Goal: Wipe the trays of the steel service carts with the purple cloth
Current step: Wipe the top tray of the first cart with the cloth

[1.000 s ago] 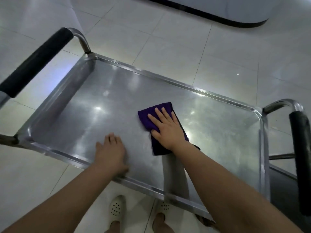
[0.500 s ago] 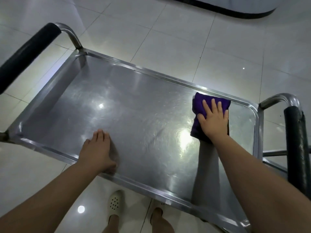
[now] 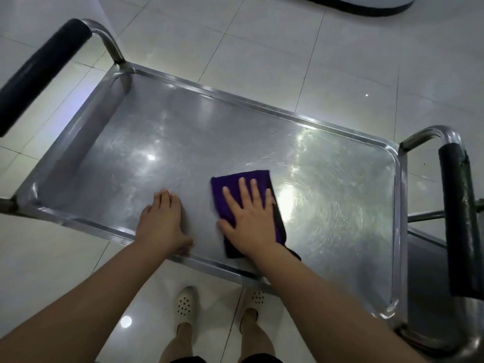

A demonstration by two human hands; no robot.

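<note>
Purple cloth (image 3: 237,191), flat under the right hand's (image 3: 250,224) spread fingers, back from the tray's (image 3: 262,104) far right corner to near-edge centre; left hand (image 3: 162,224) flat, bracing; wiping mid-course.

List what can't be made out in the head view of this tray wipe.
- Tray surface under the purple cloth: covered by the cloth and the right hand.
- Lower shelf: mostly hidden by the top tray.
- Left handle: cut off by the left edge.
- Left hand palm contact: hidden by the hand itself.
</note>
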